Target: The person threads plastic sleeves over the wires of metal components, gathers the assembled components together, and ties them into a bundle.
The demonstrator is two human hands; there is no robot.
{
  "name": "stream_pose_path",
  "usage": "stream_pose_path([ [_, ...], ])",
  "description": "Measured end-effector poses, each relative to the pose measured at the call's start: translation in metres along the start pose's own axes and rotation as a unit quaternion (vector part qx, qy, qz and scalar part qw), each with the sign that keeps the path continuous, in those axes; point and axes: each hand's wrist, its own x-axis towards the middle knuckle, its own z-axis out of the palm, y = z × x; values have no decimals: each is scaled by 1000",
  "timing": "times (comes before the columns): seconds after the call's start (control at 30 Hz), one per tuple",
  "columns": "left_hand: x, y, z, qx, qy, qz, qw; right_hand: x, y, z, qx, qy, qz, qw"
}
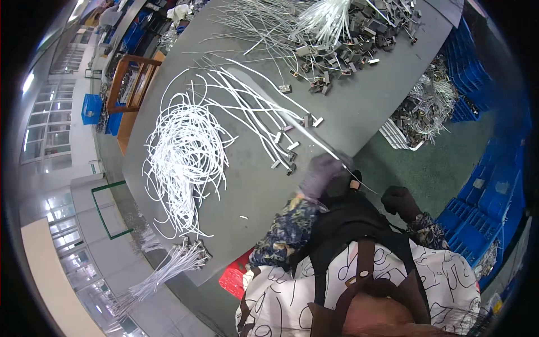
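My left hand [324,175], in a greyish glove and smeared by motion, is closed around a long white sleeve [306,133] at the table's near right edge. A thin wire [364,184] sticks out of the sleeve's near end toward my right hand [400,201]. That hand, in a dark glove, is closed off the table's edge; what its fingers hold, if anything, is hidden. Left of my left hand lie several sleeved wires [250,109] with small metal blocks [292,146] at their near ends. A tangled heap of white sleeves [188,151] lies farther left.
Bare wires with metal blocks [359,48] are heaped at the table's far side. A bundle of wires [168,269] hangs over the near left edge. On the right stand a white basket of wires [401,137] and blue crates [474,208]. A wooden chair [132,84] stands at left.
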Motion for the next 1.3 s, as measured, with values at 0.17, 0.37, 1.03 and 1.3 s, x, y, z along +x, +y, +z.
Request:
stream_pose_path([
  [0.17, -11, 141, -55, -285, 271, 75, 916, 22, -24, 20, 36, 17, -54, 998],
  [0.37, 17, 39, -47, 251, 107, -2, 962, 90, -132, 123, -10, -44, -152, 987],
  [1.03, -72, 61, -179, -218, 276, 30, 936, 186, -179, 60, -371, 162, -262, 876],
  [1.3, -47, 114, -81, -182, 253, 3, 950, 168, -160, 81, -336, 208, -404, 825],
])
